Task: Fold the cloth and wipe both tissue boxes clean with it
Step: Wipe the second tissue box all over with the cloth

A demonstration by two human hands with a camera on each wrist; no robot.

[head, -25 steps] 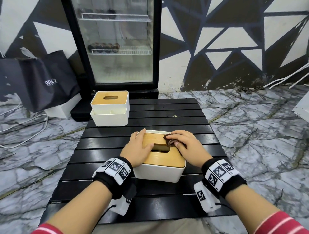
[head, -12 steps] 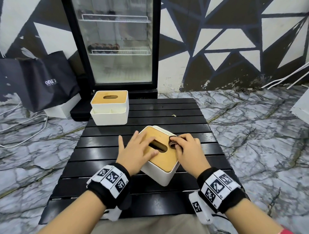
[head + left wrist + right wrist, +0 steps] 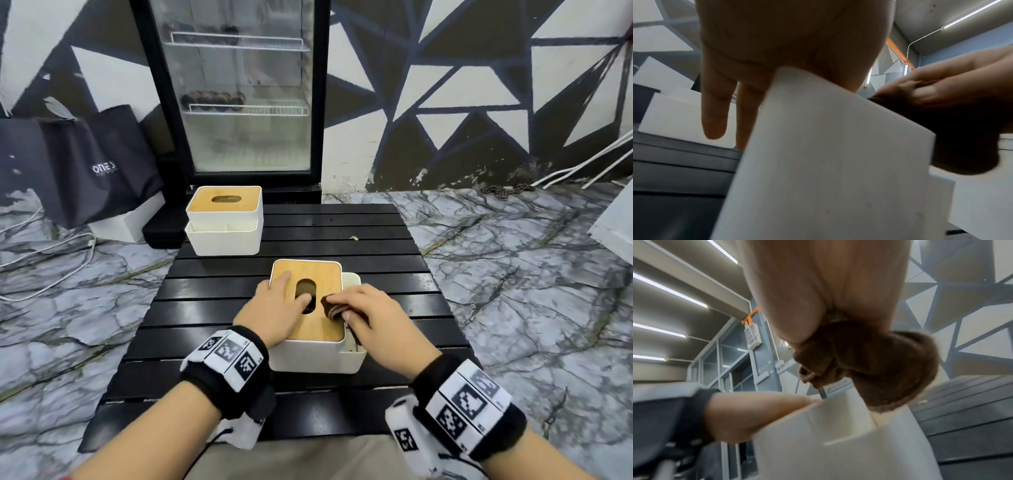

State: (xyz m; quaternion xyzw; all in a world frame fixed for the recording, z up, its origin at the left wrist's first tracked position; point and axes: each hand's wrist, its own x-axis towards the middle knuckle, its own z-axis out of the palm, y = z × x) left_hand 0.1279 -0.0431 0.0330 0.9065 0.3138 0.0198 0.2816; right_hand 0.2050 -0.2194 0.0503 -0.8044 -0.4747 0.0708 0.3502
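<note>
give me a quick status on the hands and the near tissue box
Left hand flat on near tissue box lid, steadying. Right hand grips folded brown cloth on the lid. Far tissue box untouched, nothing in the way.

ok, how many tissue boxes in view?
2. Near tissue box at the table's middle, under both hands; far tissue box at the far-left corner, untouched. None seems hidden.

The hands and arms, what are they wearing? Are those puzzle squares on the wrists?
Both hands, the left hand and the right hand, are bare, with no gloves. Each wrist wears a thick black band carrying white panels printed with black square code patterns. White padded pieces hang under the bands, and a thin black cable trails from the left one. A red striped sleeve edge just peeks in.
</note>
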